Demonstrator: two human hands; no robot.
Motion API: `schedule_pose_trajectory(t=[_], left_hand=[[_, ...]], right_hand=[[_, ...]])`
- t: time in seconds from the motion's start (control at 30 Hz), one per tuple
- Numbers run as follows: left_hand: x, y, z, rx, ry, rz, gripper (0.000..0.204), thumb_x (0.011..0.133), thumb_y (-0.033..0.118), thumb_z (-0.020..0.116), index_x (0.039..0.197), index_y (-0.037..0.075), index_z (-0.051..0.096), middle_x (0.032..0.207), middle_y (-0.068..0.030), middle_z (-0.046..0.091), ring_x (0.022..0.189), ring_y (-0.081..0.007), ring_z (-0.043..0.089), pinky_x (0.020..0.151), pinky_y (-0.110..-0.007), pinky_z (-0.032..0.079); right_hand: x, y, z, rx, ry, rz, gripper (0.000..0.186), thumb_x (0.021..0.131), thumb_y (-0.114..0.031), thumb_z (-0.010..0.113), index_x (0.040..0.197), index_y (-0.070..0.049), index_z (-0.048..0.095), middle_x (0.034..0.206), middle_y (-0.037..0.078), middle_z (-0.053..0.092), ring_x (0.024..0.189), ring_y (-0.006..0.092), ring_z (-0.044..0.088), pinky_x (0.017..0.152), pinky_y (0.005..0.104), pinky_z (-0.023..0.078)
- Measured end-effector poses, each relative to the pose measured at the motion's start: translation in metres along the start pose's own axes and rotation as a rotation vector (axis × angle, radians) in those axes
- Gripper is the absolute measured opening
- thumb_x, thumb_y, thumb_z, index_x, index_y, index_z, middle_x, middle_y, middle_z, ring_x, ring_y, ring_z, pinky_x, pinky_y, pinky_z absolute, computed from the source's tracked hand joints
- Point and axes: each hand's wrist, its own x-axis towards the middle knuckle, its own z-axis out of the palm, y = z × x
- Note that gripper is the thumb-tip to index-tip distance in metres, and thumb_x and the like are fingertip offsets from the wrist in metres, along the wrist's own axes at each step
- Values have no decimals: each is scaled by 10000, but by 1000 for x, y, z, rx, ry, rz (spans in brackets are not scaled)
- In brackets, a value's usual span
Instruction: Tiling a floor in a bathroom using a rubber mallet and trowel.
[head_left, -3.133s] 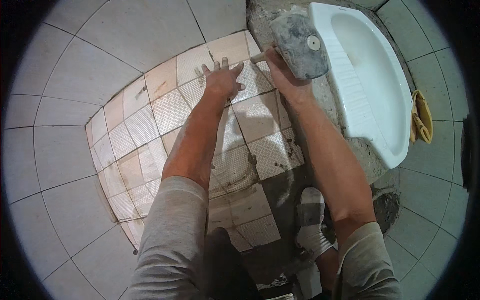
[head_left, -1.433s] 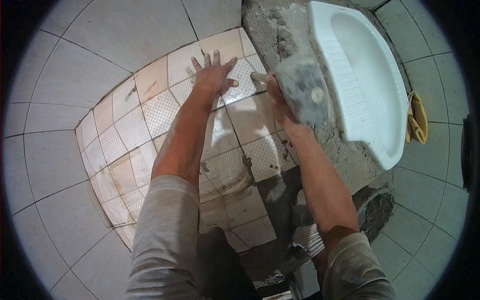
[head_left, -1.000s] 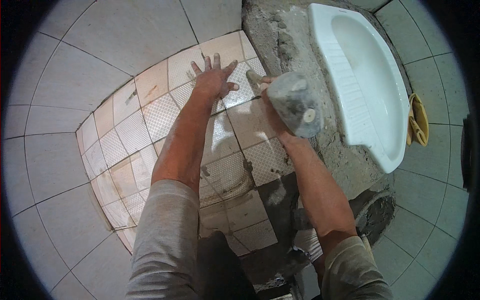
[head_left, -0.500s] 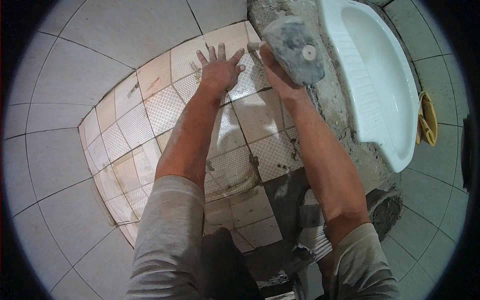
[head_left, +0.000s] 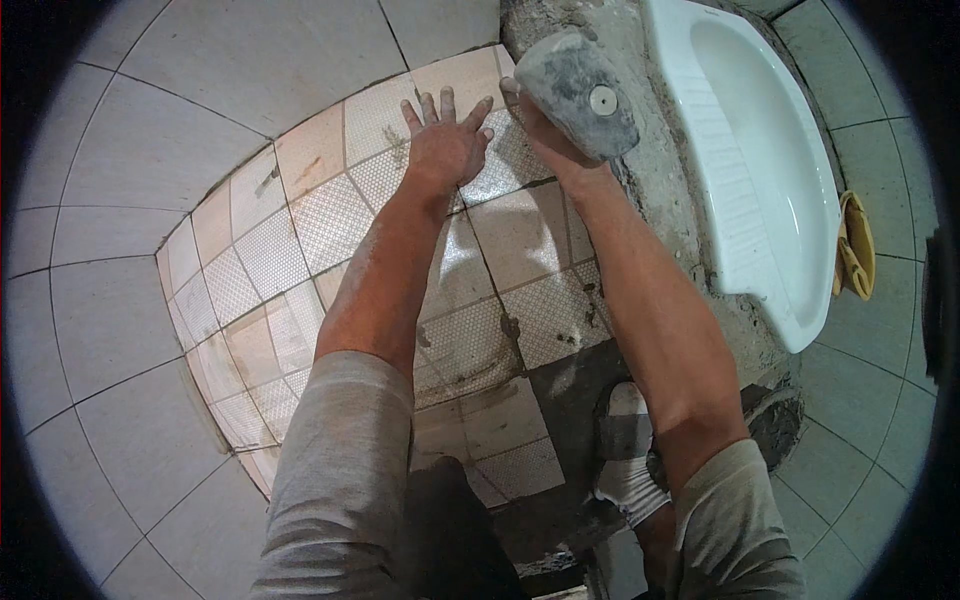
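Note:
My left hand (head_left: 447, 150) lies with fingers spread on the patterned beige floor tiles (head_left: 515, 225), close to the far wall. To its right, my right hand (head_left: 553, 143) is wrapped round the handle of a rubber mallet (head_left: 572, 85). The mallet's grey, dust-smeared head has a pale round spot and hides most of the fingers and the handle. It is over the far right corner of the tiles, beside the rough cement strip. Whether the head touches a tile cannot be seen.
A white squat toilet pan (head_left: 765, 150) is set at the right, bordered by rough cement (head_left: 655, 190). A yellow cloth or glove (head_left: 853, 250) lies beyond it. Dark mortar (head_left: 580, 400) shows near my shoe (head_left: 625, 430). Grey wall tiles (head_left: 180, 110) rise at the left and far side.
The mallet and my right hand have shifted slightly left and away, and the mallet head has tilted a little. My left hand stays spread on the tiles.

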Motion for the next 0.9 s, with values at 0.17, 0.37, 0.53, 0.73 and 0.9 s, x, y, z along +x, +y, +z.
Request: schedule_pose_trajectory(t=[0.17, 0.37, 0.53, 0.73, 0.9], left_hand=[[7, 1, 7, -43, 67, -39, 657, 1024, 448, 317, 1551, 73, 205, 1592, -252, 178, 1460, -485, 152, 1184, -601, 57], [16, 0, 3, -91, 43, -68, 664, 1019, 447, 341, 1544, 55, 237, 1596, -243, 176, 1473, -452, 140, 1195, -576, 44], [15, -6, 1, -31, 20, -66, 616, 1026, 447, 311, 1550, 134, 232, 1607, -203, 175, 1472, -445, 157, 1145, -691, 63], [15, -6, 3, -140, 23, -115, 602, 1024, 455, 337, 1554, 180, 257, 1626, -130, 172, 1496, -386, 117, 1119, -724, -31], [15, -8, -1, -92, -4, -112, 581, 1029, 461, 314, 1540, 186, 281, 1623, -145, 164, 1493, -404, 110, 1082, -777, -17]], right_hand=[[7, 5, 7, -797, 35, -253, 336, 982, -348, 560, 1194, -95, 622, 1172, 101, 641, 1122, 267, 576, 962, 407, 458], [13, -1, 10, -578, 7, -179, 404, 1001, -400, 499, 1268, -112, 593, 1272, 100, 618, 1186, 274, 559, 1019, 415, 428], [13, 0, 13, -654, -62, -188, 354, 1013, -310, 476, 1296, -126, 579, 1283, 101, 615, 1211, 266, 552, 1040, 413, 418], [18, 14, 17, -823, 1, -346, 366, 941, -256, 551, 1288, -138, 556, 1263, 74, 602, 1195, 258, 549, 1031, 415, 435], [16, 23, 17, -909, 15, -472, 425, 948, -263, 520, 1357, -151, 503, 1343, 87, 553, 1241, 284, 518, 1046, 449, 421]])
